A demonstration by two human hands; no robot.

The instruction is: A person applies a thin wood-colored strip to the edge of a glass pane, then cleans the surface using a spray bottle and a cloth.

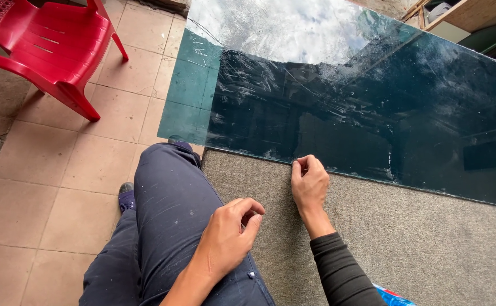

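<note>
A: Item one, how was it recorded?

B: A large dark-tinted glass sheet (372,107), scratched and smeared, sky reflected in its upper part. It was laid on grey carpet (429,243), its left end overhanging the tiled floor (60,192).

A: Hands?

B: The right hand (309,184) was pressed to the sheet's near edge, fingers curled together. The left hand (228,235) was rested on a trousered knee (174,192), loosely curled, nothing held.

A: Containers?

B: None were identified. A red plastic chair (49,48) was noted.
</note>
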